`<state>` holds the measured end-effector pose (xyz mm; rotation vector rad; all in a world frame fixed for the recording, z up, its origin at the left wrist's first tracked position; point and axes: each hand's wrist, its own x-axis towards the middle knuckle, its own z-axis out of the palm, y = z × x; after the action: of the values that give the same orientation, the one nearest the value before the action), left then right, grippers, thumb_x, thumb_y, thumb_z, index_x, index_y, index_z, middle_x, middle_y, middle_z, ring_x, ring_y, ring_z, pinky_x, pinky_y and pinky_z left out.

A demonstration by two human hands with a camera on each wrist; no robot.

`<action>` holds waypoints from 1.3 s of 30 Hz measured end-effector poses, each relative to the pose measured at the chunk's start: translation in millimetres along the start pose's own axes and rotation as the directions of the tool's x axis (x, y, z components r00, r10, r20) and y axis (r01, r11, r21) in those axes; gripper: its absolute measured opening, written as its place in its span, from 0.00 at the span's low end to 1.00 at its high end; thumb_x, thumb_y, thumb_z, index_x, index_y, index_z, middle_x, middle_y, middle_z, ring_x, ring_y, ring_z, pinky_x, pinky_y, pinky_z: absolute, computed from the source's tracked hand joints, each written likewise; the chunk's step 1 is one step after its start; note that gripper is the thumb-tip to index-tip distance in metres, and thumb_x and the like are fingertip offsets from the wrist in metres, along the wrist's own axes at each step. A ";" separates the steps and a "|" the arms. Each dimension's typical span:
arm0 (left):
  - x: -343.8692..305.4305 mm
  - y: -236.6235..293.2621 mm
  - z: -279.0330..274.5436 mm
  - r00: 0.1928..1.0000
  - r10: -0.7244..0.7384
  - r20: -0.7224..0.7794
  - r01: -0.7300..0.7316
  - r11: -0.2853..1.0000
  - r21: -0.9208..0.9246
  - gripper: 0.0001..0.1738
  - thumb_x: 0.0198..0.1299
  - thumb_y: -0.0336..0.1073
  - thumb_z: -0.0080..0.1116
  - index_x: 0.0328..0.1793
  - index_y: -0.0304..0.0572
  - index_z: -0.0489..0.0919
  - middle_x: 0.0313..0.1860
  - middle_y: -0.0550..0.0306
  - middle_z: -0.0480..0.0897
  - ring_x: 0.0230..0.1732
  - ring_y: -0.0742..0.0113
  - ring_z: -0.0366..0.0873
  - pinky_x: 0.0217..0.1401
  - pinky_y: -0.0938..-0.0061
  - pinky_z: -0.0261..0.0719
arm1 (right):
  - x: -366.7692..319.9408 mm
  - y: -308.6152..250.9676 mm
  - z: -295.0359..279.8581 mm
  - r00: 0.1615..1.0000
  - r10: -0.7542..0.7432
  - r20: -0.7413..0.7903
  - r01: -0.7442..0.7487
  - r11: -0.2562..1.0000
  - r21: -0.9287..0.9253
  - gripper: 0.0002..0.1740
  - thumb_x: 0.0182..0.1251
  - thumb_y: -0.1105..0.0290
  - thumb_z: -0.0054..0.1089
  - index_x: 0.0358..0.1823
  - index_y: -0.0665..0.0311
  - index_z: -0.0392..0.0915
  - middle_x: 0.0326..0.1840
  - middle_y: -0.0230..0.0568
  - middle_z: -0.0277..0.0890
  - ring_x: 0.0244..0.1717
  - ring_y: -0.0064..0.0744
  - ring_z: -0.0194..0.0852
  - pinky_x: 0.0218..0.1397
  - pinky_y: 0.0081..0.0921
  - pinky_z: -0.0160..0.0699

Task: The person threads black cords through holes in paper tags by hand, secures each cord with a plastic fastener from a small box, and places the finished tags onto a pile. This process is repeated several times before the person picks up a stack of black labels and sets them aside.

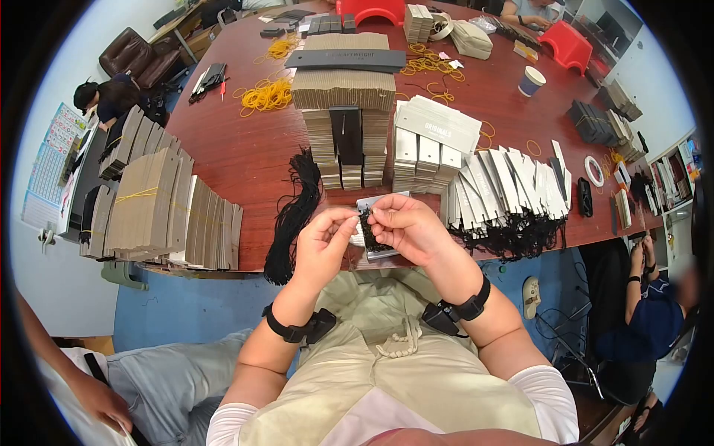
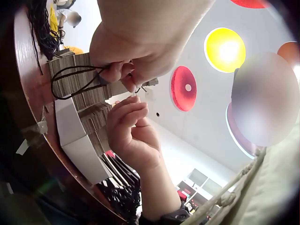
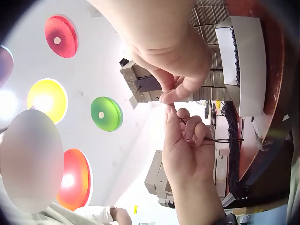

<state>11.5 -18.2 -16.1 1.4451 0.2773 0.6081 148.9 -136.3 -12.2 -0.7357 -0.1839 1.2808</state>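
Head view: a looped black cord [image 2: 52, 84] is held above the near edge of the table [image 1: 223, 82], between the two hands. The left hand [image 1: 323, 241] grasps the cord in curled fingers, the loop hanging free of them. The right hand [image 1: 413, 229] pinches its end between thumb and forefinger, fingertips meeting those of the left hand; the detail at the contact point is too small to identify.

Directly below the hands is an open white box [image 3: 253, 65] containing black pieces. Beside it, on the left, a bundle of black cords [image 1: 297, 215] lies over the table edge. Behind the box stand stacked brown card tags [image 1: 342, 89], with a black tag [image 1: 346, 60] laid across the top. Adjacent right: white tags marked "ORIGINALS" [image 1: 439, 123], then fanned white tags [image 1: 506, 178] with black cords at their near ends. Farther back: yellow rubber bands [image 1: 266, 97] and a paper cup [image 1: 531, 82].
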 end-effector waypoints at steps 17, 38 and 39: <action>1.7 2.0 -1.8 0.989 -0.146 0.020 0.147 0.981 -0.126 0.08 0.62 0.29 0.55 0.46 0.34 0.77 0.34 0.63 0.78 0.35 0.81 0.73 0.38 0.86 0.72 | -1.7 7.3 10.8 0.964 -0.267 0.004 0.241 0.864 -0.442 0.13 0.57 0.75 0.64 0.44 0.69 0.78 0.38 0.35 0.79 0.35 0.19 0.75 0.36 0.17 0.74; 18.2 52.5 -30.5 0.883 0.035 0.467 -0.282 0.836 0.471 0.04 0.51 0.26 0.58 0.30 0.36 0.74 0.24 0.57 0.72 0.25 0.65 0.70 0.30 0.75 0.68 | -4.3 -3.5 -2.5 1.000 0.008 -0.015 -0.014 0.854 -0.520 0.07 0.53 0.79 0.64 0.34 0.69 0.77 0.27 0.37 0.78 0.20 0.17 0.68 0.22 0.15 0.64; 19.4 52.3 -29.4 0.862 0.091 0.499 -0.357 0.808 0.469 0.04 0.50 0.27 0.59 0.30 0.37 0.74 0.24 0.57 0.72 0.27 0.61 0.70 0.32 0.73 0.68 | -6.1 0.9 1.6 1.000 -0.027 0.004 0.024 0.815 -0.578 0.07 0.52 0.78 0.65 0.33 0.69 0.77 0.26 0.36 0.78 0.21 0.17 0.69 0.23 0.16 0.66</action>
<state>0.4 17.6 34.6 2.1611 -0.1221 0.3693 145.4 -141.1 -9.8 -1.2537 -0.5999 1.2005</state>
